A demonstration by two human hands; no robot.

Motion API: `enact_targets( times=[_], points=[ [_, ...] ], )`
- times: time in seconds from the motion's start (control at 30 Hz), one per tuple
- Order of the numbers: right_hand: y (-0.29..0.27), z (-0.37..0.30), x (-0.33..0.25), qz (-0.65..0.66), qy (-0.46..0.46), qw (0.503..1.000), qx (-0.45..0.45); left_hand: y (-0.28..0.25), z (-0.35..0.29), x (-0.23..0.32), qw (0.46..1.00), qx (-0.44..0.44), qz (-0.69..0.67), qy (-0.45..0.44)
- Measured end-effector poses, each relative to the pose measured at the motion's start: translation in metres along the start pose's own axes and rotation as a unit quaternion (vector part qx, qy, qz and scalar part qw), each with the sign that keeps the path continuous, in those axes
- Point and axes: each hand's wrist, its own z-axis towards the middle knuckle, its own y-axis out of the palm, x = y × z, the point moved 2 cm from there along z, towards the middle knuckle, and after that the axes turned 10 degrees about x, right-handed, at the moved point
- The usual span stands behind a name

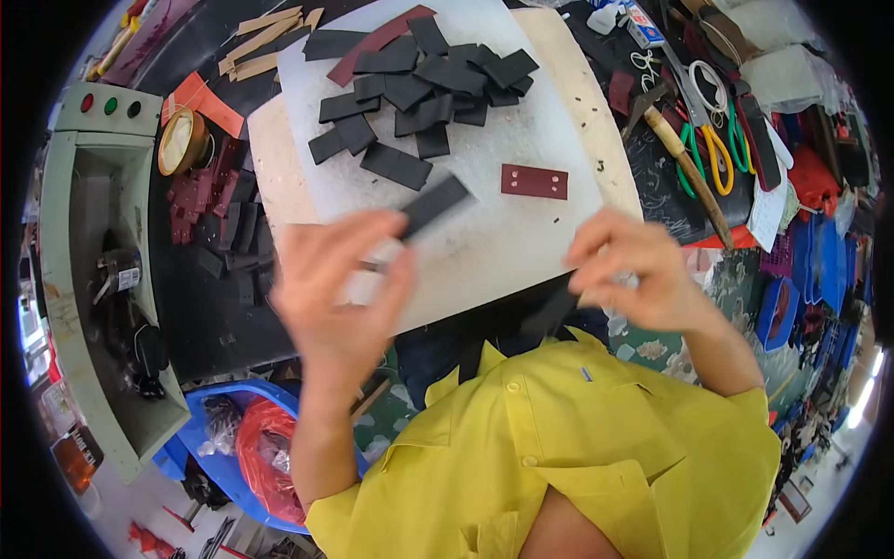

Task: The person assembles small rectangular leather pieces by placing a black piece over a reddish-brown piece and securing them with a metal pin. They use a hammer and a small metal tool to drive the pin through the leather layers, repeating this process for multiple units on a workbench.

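Note:
My left hand point(345, 270), blurred by motion, grips a flat black rectangular piece point(436, 207) between thumb and fingers over the white board point(484, 252). My right hand point(629, 270) is closed in a pinch near the board's front right edge. A blurred dark strip point(551, 312) hangs from its fingers. Between the hands and farther back lies a maroon rectangular piece point(535, 182) with small pale spots at both ends. Behind my left hand a loose heap of similar black pieces point(410, 88) covers the far part of the board, with a longer maroon strip point(382, 45) among them.
On the right lie a hammer point(689, 168), scissors with yellow handles point(717, 160) and green-handled scissors point(689, 163). At left stand a grey metal cabinet point(70, 279) and a round bowl point(183, 142), near stacked maroon pieces point(200, 196). A blue bin point(209, 401) sits below the table's edge.

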Motion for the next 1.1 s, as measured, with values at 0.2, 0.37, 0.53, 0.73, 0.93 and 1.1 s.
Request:
enact_targets(
  times=[0.2, 0.37, 0.53, 0.73, 0.93, 1.1],
  points=[
    [0.008, 0.023, 0.006, 0.022, 0.179, 0.981, 0.064, 0.042, -0.050, -0.003, 0.999, -0.037, -0.005, -0.005],
    [0.028, 0.049, 0.022, 0.007, 0.233, 0.972, -0.018, 0.043, -0.053, -0.008, 0.999, -0.034, -0.008, -0.003],
    [0.036, 0.056, 0.024, -0.075, 0.195, 0.977, -0.039, 0.044, -0.054, -0.011, 0.999, -0.026, -0.009, 0.018],
    [0.038, 0.054, 0.023, -0.133, 0.142, 0.980, -0.042, 0.047, -0.058, -0.012, 0.999, -0.008, -0.052, 0.004],
    [0.040, 0.049, 0.027, -0.148, 0.068, 0.987, -0.011, 0.047, -0.055, -0.010, 0.998, -0.025, -0.050, 0.020],
    [0.028, 0.055, 0.015, -0.299, -0.076, 0.950, 0.046, 0.047, -0.049, -0.004, 0.997, -0.048, 0.004, 0.062]
  ],
)
